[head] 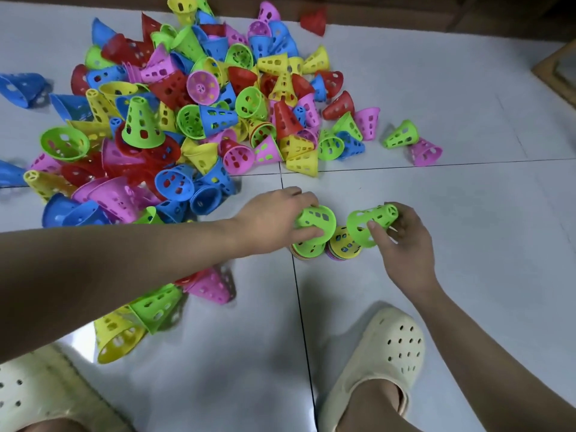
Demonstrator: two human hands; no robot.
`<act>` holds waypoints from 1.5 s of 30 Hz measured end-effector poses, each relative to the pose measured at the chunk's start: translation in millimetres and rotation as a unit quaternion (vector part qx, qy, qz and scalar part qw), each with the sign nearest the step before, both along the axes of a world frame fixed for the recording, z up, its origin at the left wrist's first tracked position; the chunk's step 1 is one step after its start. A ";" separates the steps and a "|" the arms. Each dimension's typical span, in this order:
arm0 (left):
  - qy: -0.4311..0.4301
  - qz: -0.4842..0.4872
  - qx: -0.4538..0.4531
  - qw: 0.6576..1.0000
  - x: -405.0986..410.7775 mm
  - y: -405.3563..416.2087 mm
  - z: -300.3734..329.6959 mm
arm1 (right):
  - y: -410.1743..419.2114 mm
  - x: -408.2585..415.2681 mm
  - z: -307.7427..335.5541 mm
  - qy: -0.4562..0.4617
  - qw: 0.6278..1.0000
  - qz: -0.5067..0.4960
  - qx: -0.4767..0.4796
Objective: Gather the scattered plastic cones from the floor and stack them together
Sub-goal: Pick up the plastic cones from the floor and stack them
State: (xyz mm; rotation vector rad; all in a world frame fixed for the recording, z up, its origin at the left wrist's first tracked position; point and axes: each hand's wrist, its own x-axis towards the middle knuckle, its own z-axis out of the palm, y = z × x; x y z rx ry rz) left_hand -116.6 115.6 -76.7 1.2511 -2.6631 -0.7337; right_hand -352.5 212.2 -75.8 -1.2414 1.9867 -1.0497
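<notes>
The two small stacks of cones (342, 246) on the floor (452, 244) were mostly hidden under the hands, so their cones could not be counted. The big pile of cones (187, 120) was too jumbled to count, and some blue ones were cut off at the left edge. The left hand (274, 219) had its grip around one green cone (316, 221), right on top of the left stack. The right hand (402, 241) pinched a second green cone (371, 222), tipped sideways above the other stack. Two cream shoes (380, 360) showed below, both partly cut off.
</notes>
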 end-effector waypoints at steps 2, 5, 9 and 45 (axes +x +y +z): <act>-0.024 -0.001 0.001 1.000 -6.5 -5.3 -8.0 | -2.3 -2.6 -5.0 -0.003 1.000 -0.001 0.003; -0.053 -0.005 0.001 0.999 -12.3 -6.6 -16.9 | -1.7 -7.4 -12.5 0.006 1.000 0.011 0.017; -0.044 0.002 0.046 0.998 -13.3 -3.2 -26.1 | 2.6 -12.5 -22.2 0.016 0.999 0.022 0.039; -0.262 -0.091 -0.024 0.961 191.5 43.1 -48.3 | -2.6 158.0 -44.6 0.148 0.822 0.527 0.158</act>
